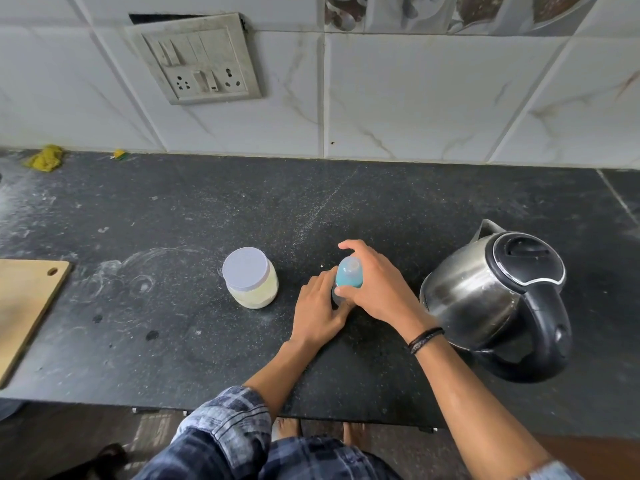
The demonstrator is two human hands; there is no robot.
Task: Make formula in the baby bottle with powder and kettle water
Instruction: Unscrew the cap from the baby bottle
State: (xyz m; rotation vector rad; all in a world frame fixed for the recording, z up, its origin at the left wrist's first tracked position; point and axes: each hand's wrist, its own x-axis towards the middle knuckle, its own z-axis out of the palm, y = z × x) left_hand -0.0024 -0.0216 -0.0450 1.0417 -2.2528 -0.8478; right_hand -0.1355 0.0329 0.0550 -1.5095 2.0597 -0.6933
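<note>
The right grip point(375, 284) curls over the top of the baby bottle point(348, 276), with the thumb against the near side of the blue cap and the fingers arched over its far side, so it pinches the cap between them. The left grip point(319, 310) wraps around the lower body of the bottle from the left, its fingers pressed against the clear wall below the blue part. The bottle stands upright on the dark stone surface point(242, 209), near its middle, and most of its body is hidden by the two hands. A black band point(426, 339) circles the right wrist, and a plaid sleeve point(225, 420) is rolled up on the left arm.

Just left of the bottle, apart from the hands, stands a powder jar point(250, 283) with its pale lid on and pale contents inside. To the right, near the right forearm, sits a steel kettle point(491, 296) with its black lid down and its black handle towards the person. A wooden cutting board point(24, 306) lies at the left edge of the surface. A yellow cloth point(45, 158) lies at the back left, against the tiled wall point(415, 98), which carries a switch plate point(201, 60).
</note>
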